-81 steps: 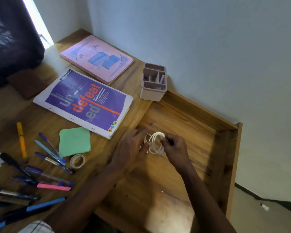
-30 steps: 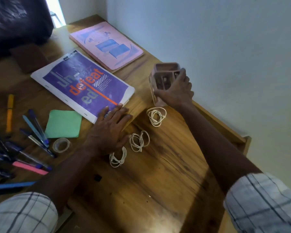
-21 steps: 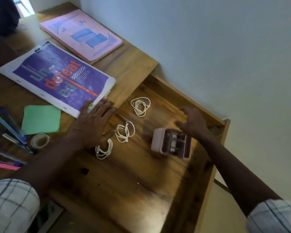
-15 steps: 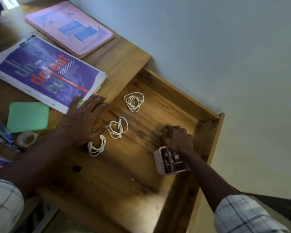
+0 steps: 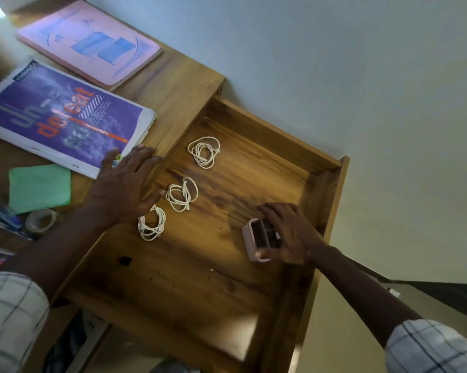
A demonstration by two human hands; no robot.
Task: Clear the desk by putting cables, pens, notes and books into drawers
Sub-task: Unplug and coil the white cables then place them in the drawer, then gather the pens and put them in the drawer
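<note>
Off the desk (image 5: 178,84) now, the organizer (image 5: 253,239) sits in the drawer (image 5: 332,211) under my right hand (image 5: 291,235) (fingers grasping it), pens (image 5: 0,214) beyond my flat, unclenched left hand (image 5: 121,189).

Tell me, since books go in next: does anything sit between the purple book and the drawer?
Only the left hand, resting flat at the purple book's corner by the drawer edge. No object visibly blocks that short path.

The left hand (image 5: 124,189) lies palm down, fingers (image 5: 146,154) spread flat and pointing toward 1 o'clock, its forearm running back to 7 o'clock into a checked sleeve. The right hand (image 5: 291,234) is curled, fingers bent downward in a grasp, its forearm stretching toward 4 o'clock.
</note>
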